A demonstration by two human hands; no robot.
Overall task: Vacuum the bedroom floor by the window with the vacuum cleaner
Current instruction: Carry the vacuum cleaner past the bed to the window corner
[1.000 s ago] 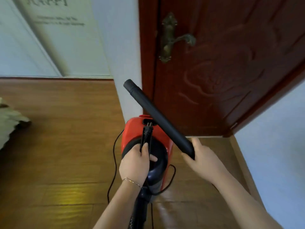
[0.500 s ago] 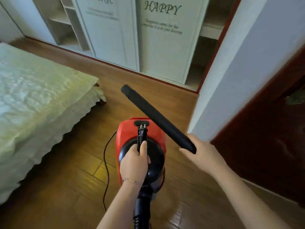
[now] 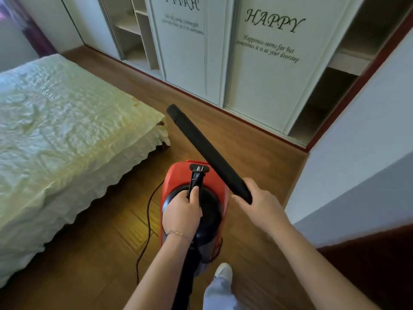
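A red and black vacuum cleaner (image 3: 176, 180) hangs in front of me above the wooden floor (image 3: 225, 130). My left hand (image 3: 182, 211) grips its black top handle together with the power plug (image 3: 197, 175), whose prongs point away from me. My right hand (image 3: 260, 203) holds the near end of a black tube (image 3: 205, 148) that slants up and to the left over the cleaner. A thin cord (image 3: 146, 222) dangles to the floor on the left. The black hose (image 3: 184, 280) runs down under my left forearm.
A bed with a pale green cover (image 3: 55, 130) fills the left. A white wardrobe with lettered sliding doors (image 3: 263, 70) lines the far wall. A white wall corner (image 3: 348, 153) and a dark red door (image 3: 368, 265) stand to the right. My foot (image 3: 223, 270) is below.
The view has swung left from the red door into the bedroom, with bed and wardrobe now larger. Both hands keep the same hold on the cleaner and the tube.
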